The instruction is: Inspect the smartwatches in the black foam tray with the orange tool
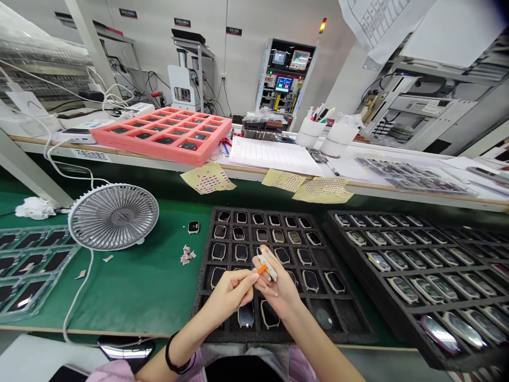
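My right hand (283, 286) is closed around a small pale watch case (272, 272), which is turned nearly edge-on. A bright orange strip (261, 269) sticks out from it, with some yellow beside it. The thumb and forefinger of my left hand (231, 293) pinch the end of this strip. Below both hands lies a black foam tray (204, 265) of square compartments, many holding a square watch (240, 252) with a dark face. My hands and forearms hide some compartments.
Another black foam tray (392, 317) of watches stands at right. A round fan (115, 216), small label scraps (186, 255), a single watch (193, 227) and a clear tray (34, 268) of dark screens lie left. A red foam tray (159, 150) rests on the shelf.
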Demonstrator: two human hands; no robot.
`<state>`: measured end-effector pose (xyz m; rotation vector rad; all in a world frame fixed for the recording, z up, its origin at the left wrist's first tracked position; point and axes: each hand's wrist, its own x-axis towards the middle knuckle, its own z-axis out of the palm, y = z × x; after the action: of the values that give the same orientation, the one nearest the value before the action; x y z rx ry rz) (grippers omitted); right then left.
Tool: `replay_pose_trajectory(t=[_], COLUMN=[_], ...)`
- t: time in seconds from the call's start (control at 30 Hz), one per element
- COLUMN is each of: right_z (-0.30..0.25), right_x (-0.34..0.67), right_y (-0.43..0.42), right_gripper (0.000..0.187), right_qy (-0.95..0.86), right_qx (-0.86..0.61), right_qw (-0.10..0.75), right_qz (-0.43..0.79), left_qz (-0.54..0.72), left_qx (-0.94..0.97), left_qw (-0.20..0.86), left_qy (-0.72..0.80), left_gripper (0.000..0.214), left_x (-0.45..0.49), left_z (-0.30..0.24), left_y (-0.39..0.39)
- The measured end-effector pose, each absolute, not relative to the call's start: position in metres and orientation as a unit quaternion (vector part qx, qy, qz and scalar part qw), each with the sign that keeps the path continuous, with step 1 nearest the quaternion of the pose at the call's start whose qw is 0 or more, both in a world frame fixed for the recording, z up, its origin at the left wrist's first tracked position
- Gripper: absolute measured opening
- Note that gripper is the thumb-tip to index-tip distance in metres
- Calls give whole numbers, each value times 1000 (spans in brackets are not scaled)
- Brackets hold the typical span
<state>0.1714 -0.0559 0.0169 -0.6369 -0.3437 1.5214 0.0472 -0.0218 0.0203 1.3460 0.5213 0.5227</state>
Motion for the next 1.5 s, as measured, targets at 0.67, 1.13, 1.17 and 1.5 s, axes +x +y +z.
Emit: replay_pose_trajectory(t=[0.67, 1.13, 1.17, 1.5], right_z=[-22, -54, -57, -51], right_x=[337, 386, 384, 357], right_y=[-79, -118, -125, -145], right_gripper=[35, 28, 26, 30], right_qy=[-418, -488, -488, -441], right_qx=[-746, -840, -848, -793], right_qw=[493, 236, 205, 393], right_qz=[160, -25, -39, 149], left_qz=[280, 171, 185, 248], left_qx=[734, 709, 709, 752], left_qw=[333, 260, 279, 456], left_qy=[522, 633, 620, 407], left_gripper=[34, 37, 36, 36], left_x=[-26, -54, -51, -3], left_z=[-6, -20, -18, 0], left_y=[34, 52, 49, 8])
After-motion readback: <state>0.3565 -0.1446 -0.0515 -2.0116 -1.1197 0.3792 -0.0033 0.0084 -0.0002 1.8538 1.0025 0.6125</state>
